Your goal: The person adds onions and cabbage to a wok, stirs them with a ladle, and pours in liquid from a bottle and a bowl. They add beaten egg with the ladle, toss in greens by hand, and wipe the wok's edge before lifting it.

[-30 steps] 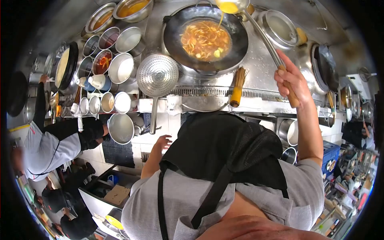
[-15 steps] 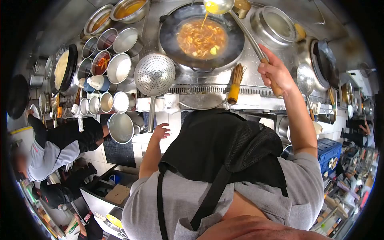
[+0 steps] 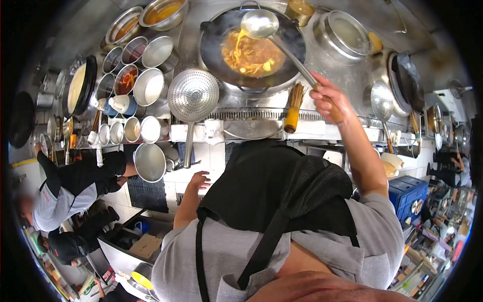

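My right hand (image 3: pixel 330 99) is wrapped round the wooden handle of a steel ladle (image 3: pixel 260 24). The ladle's bowl is tipped above a black wok (image 3: pixel 293 60), and a yellow stream like beaten egg runs from it. Inside the wok, a steaming reddish-brown soup (image 3: pixel 251 59) holds strips and yellow pieces. Low beside the apron hangs my left hand (image 3: pixel 200 181), empty, its fingers loosely apart. Nearest to it is the handle of a perforated skimmer (image 3: pixel 193 95), which rests over the counter edge. A bamboo brush (image 3: pixel 294 108) lies in front of the wok.
Several metal cups (image 3: pixel 149 86) and two bowls of orange liquid (image 3: pixel 162 14) stand left of the wok. To the right are a steel pot (image 3: pixel 346 32) and another skimmer (image 3: pixel 381 100). A co-worker (image 3: pixel 70 186) stands at far left. A blue crate (image 3: pixel 406 194) sits at right.
My right hand has moved left and down, bringing the ladle further over the wok and tipping its bowl more. The yellow stream now falls further left. My left hand has dropped slightly.
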`<state>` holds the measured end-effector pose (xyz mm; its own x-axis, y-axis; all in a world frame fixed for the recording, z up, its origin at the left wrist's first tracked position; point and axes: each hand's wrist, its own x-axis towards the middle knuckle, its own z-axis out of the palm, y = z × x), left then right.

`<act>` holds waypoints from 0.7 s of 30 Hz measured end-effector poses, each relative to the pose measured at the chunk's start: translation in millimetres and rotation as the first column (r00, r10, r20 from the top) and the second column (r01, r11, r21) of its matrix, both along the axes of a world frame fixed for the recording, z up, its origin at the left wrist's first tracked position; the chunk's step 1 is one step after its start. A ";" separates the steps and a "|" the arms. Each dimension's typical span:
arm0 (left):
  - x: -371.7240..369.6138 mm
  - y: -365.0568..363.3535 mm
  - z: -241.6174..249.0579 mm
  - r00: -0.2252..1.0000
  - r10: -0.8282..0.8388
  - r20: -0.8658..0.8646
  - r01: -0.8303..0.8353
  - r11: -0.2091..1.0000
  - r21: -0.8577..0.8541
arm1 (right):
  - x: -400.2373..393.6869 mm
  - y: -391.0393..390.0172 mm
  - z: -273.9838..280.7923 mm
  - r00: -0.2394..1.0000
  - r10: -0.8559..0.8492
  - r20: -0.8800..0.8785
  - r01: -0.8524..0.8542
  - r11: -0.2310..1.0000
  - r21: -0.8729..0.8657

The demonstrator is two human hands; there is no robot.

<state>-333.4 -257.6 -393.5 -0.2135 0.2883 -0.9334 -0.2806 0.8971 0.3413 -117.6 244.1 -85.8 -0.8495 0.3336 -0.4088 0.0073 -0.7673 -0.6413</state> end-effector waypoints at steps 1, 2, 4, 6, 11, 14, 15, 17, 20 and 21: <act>-4.8 1.7 3.5 0.998 -0.035 -0.046 0.037 0.999 0.040 | -5.9 -5.2 -1.9 1.000 -0.001 -0.003 0.001 1.000 0.003; -8.8 2.5 7.8 0.993 -0.071 -0.095 0.078 0.994 0.075 | -13.1 -13.4 -3.4 0.983 0.012 0.182 -0.060 0.964 0.261; -11.3 4.0 7.1 0.992 0.011 -0.125 0.003 0.994 0.110 | -10.5 -15.3 -9.3 0.936 -0.034 0.350 -0.150 0.861 0.486; -14.3 7.3 0.3 0.972 0.234 0.021 -0.234 0.956 0.179 | 8.4 -3.3 -17.2 0.887 -0.017 0.461 -0.296 0.745 0.597; 19.2 7.5 -9.0 0.985 0.168 -0.050 -0.150 0.955 0.256 | 14.4 52.4 -15.3 0.952 -0.137 0.276 -0.047 0.821 0.570; 42.0 0.0 -16.0 0.948 -0.080 -0.308 0.222 0.862 0.457 | -25.4 123.0 -29.6 0.931 -0.230 0.283 -0.067 0.654 0.753; 50.8 -2.1 -16.1 0.951 -0.038 -0.307 0.189 0.857 0.479 | -44.9 153.6 -46.8 0.913 -0.287 0.291 -0.109 0.515 0.850; 71.2 24.5 15.9 0.974 0.209 -0.092 -0.184 0.957 0.226 | -83.3 242.3 -110.7 0.753 -0.497 0.432 -0.524 -0.055 0.850; 103.2 28.1 36.3 0.969 0.179 -0.167 -0.126 0.950 0.287 | -116.8 297.3 -115.1 0.630 -0.528 0.569 -0.720 -0.122 0.683; 114.2 25.9 38.6 0.969 0.185 -0.166 -0.134 0.952 0.274 | -119.5 306.6 -105.1 0.673 -0.348 0.653 -0.646 0.155 0.748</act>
